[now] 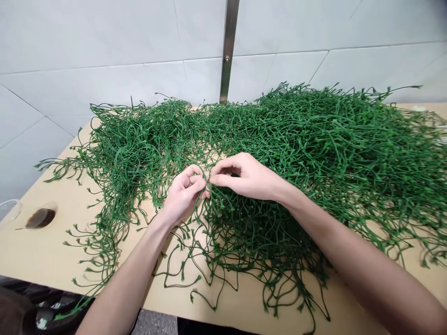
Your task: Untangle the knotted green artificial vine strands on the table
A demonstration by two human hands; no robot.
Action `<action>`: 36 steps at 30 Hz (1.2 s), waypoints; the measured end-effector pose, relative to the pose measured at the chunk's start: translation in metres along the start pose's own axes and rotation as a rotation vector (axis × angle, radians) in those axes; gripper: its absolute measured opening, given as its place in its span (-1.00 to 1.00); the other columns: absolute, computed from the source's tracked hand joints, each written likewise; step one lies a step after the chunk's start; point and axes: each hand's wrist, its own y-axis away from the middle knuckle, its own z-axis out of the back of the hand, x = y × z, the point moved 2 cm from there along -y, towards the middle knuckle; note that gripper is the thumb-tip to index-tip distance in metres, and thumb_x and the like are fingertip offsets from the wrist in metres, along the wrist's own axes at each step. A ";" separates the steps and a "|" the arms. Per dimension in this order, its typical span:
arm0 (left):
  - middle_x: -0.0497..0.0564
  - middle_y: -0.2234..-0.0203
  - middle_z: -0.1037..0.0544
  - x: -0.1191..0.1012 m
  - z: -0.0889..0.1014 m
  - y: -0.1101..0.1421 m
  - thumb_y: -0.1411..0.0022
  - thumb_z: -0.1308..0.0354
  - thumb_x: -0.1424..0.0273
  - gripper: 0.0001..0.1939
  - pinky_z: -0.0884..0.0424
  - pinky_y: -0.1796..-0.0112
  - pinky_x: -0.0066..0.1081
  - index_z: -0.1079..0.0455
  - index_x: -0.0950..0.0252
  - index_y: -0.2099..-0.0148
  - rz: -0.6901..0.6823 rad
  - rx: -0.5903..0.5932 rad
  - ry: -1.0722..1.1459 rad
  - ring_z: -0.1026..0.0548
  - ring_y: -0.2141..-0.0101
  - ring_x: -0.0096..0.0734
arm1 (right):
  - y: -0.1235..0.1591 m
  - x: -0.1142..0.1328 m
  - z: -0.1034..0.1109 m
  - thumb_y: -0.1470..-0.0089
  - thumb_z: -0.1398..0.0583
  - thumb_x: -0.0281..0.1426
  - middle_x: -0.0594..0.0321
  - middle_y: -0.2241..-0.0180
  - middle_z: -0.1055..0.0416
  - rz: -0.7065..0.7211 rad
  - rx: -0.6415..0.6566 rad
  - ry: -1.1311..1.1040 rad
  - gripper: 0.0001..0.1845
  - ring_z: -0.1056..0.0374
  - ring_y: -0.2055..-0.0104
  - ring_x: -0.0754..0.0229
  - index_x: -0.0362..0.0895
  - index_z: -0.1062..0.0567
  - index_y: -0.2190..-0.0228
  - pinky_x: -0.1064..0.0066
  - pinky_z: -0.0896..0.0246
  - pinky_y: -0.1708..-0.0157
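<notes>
Bare and nearest to my eyes, my left forearm [129,270] and right forearm [349,246] slant inward over the table, one from each lower corner. Where they converge, slender, curling green stems with small budded tips [209,188] sit between my hands, some of them caught at my fingertips. My left hand [183,193] pinches there with thumb and forefinger, one strand arching over its fingers; my right hand [247,177] meets it from the other side, thumb and fingertips drawn together on the same spot. How many strands I grip, I cannot tell. Just below my right hand and wrist lies a dark, tangled green heap [258,232], its loose ends trailing toward the near edge. Left of my left hand and beyond it spreads a looser green pile [122,144], while a thicker green mound [331,125] rises behind my right hand and runs off to the right. All of it rests on a smooth tan tabletop [35,251]. Far left is a blurry dark brown round patch [41,217]. Behind everything stands a pale grey tiled wall [104,37], crossed by an upright metal strip [229,46].
</notes>
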 end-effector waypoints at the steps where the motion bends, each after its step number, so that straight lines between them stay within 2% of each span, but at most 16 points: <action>1: -0.19 0.69 -0.41 0.001 0.001 0.000 0.02 -0.39 0.33 -0.64 -0.22 0.58 -0.59 -0.23 0.29 0.34 -0.001 0.007 -0.021 -0.33 0.66 -0.62 | 0.000 0.000 -0.002 -0.04 -0.16 -0.31 0.26 0.50 -0.45 0.007 0.024 -0.007 -0.73 -0.18 0.48 0.34 -0.23 -0.59 0.44 0.46 -0.03 0.46; 5: -0.18 0.68 -0.44 0.002 0.004 0.000 0.00 -0.37 0.35 -0.66 -0.26 0.54 -0.56 -0.22 0.28 0.33 0.006 0.028 -0.087 -0.38 0.65 -0.59 | 0.000 -0.001 -0.004 -0.08 -0.16 -0.30 0.25 0.51 -0.45 0.034 0.039 -0.016 -0.71 -0.15 0.50 0.36 -0.25 -0.60 0.42 0.47 -0.01 0.47; 9: -0.18 0.67 -0.48 0.000 0.004 0.000 0.02 -0.36 0.37 -0.65 -0.31 0.49 -0.54 -0.21 0.26 0.31 0.036 0.031 -0.108 -0.43 0.61 -0.55 | 0.001 -0.001 0.002 -0.08 -0.19 -0.30 0.31 0.55 -0.41 0.079 0.071 0.046 -0.73 -0.08 0.53 0.38 -0.22 -0.62 0.40 0.47 0.04 0.50; 12: -0.19 0.68 -0.45 0.001 0.004 0.000 0.02 -0.37 0.38 -0.65 -0.29 0.49 -0.56 -0.23 0.26 0.30 0.040 0.033 -0.145 -0.41 0.62 -0.56 | 0.003 0.002 0.005 -0.09 -0.18 -0.35 0.33 0.55 -0.40 0.121 0.112 0.110 -0.77 -0.10 0.53 0.38 -0.21 -0.61 0.40 0.48 0.03 0.47; 15: -0.20 0.71 -0.39 0.004 0.005 -0.001 0.02 -0.38 0.34 -0.66 -0.19 0.54 -0.59 -0.27 0.28 0.30 0.033 0.040 -0.179 -0.33 0.65 -0.61 | 0.004 0.004 0.002 -0.09 -0.14 -0.39 0.33 0.56 -0.35 0.101 0.114 0.236 -0.78 -0.07 0.53 0.37 -0.21 -0.54 0.47 0.47 0.03 0.45; 19: -0.19 0.70 -0.37 0.005 0.005 -0.002 0.01 -0.40 0.29 -0.65 -0.12 0.58 -0.58 -0.29 0.30 0.33 0.009 0.035 -0.209 -0.25 0.66 -0.64 | 0.005 0.004 -0.007 -0.15 -0.04 -0.36 0.25 0.57 -0.31 0.047 0.115 0.451 -0.68 -0.05 0.52 0.32 -0.20 -0.41 0.56 0.41 0.03 0.42; 25: -0.19 0.68 -0.36 0.000 0.001 -0.002 0.04 -0.41 0.21 -0.62 -0.14 0.58 -0.58 -0.31 0.30 0.38 -0.031 -0.008 -0.217 -0.24 0.63 -0.63 | 0.005 0.008 -0.013 -0.18 0.05 -0.41 0.13 0.46 -0.45 0.171 0.062 0.661 -0.65 -0.18 0.43 0.23 -0.20 -0.43 0.52 0.30 -0.01 0.25; 28: -0.19 0.68 -0.34 0.000 0.000 -0.002 0.07 -0.43 0.20 -0.61 -0.13 0.59 -0.59 -0.32 0.31 0.39 -0.037 -0.006 -0.196 -0.22 0.64 -0.64 | 0.004 0.008 -0.015 -0.18 0.04 -0.41 0.14 0.44 -0.47 0.161 0.044 0.673 -0.66 -0.19 0.42 0.22 -0.19 -0.45 0.50 0.29 0.00 0.26; 33: -0.25 0.72 -0.28 0.001 -0.004 0.000 0.08 -0.44 0.29 -0.61 -0.07 0.64 -0.62 -0.27 0.28 0.37 0.049 0.009 -0.138 -0.12 0.69 -0.69 | 0.003 0.006 -0.020 -0.16 0.03 -0.41 0.15 0.42 -0.47 0.144 0.008 0.654 -0.66 -0.21 0.35 0.19 -0.19 -0.47 0.50 0.28 0.06 0.22; 36: -0.24 0.71 -0.29 0.002 -0.005 0.001 0.08 -0.45 0.31 -0.60 -0.08 0.63 -0.63 -0.27 0.29 0.36 0.079 0.015 -0.074 -0.13 0.68 -0.70 | 0.002 0.004 -0.020 -0.14 0.02 -0.44 0.16 0.41 -0.47 0.157 0.022 0.639 -0.68 -0.21 0.30 0.17 -0.18 -0.49 0.48 0.26 0.11 0.19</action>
